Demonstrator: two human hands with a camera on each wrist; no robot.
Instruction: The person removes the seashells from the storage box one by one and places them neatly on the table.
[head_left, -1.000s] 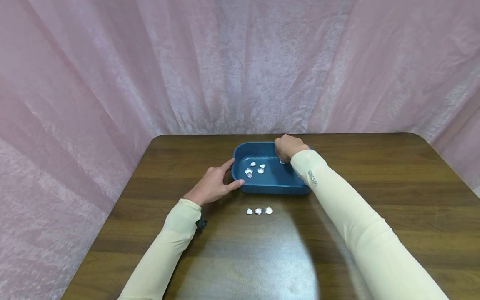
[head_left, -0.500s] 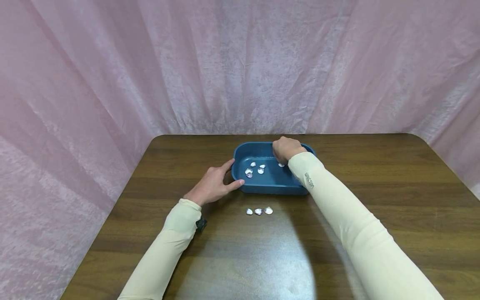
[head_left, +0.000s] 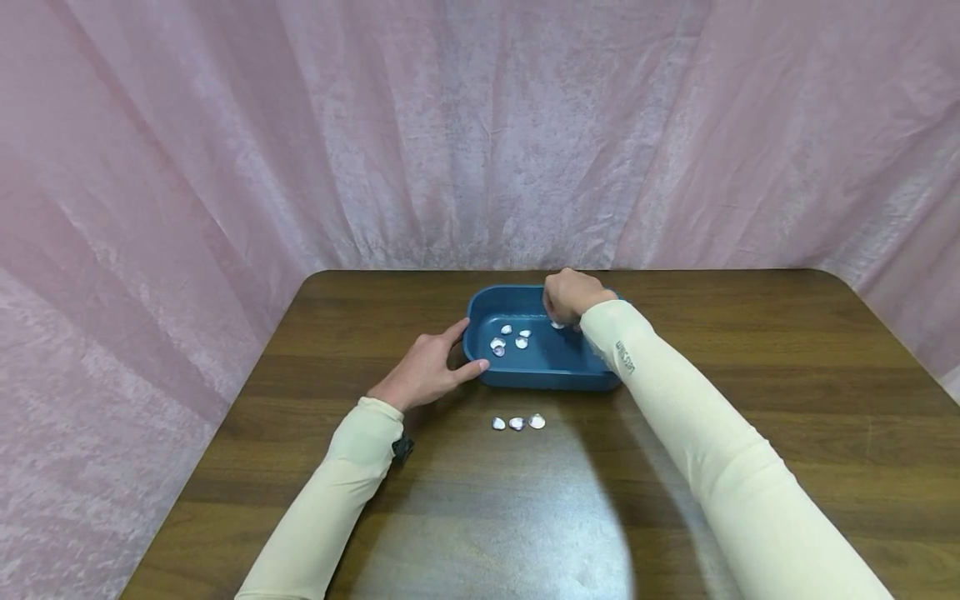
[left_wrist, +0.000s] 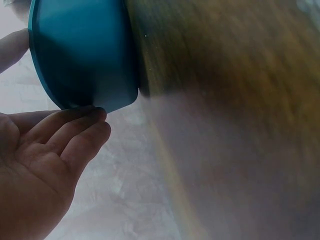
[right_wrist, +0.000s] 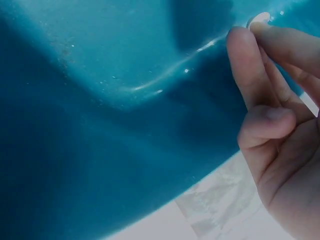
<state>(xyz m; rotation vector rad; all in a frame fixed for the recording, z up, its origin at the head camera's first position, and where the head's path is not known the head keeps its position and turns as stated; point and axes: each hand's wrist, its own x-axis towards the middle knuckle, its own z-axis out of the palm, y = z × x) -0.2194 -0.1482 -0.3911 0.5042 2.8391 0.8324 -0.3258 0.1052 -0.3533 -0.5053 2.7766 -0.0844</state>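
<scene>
A blue rectangular basin [head_left: 547, 380] stands near the table's far edge. My left hand [head_left: 426, 367] steadies its left end, fingers stretched along the outside and thumb over the rim; in the left wrist view, straight fingers [left_wrist: 85, 131] touch the wall. Reaching into the basin's right half is my right hand [head_left: 573, 296]. Its fingertips pinch a small pale seashell [right_wrist: 260, 20], seen partly in the right wrist view, close over the basin floor. Several more white seashells [head_left: 522, 342] lie inside at the left. On the table before the basin, 3 seashells [head_left: 517, 423] form a row.
The brown wooden table [head_left: 480, 517] extends around the basin, with a bright glare in front. Pink velvet curtains [head_left: 480, 142] hang right behind the table's far edge and at both sides. A dark wristband [head_left: 402, 449] shows at the left wrist.
My right hand has shifted slightly left inside the basin, and the seashell at its fingertips has moved left with it. The left hand, the basin and the row of seashells stay put.
</scene>
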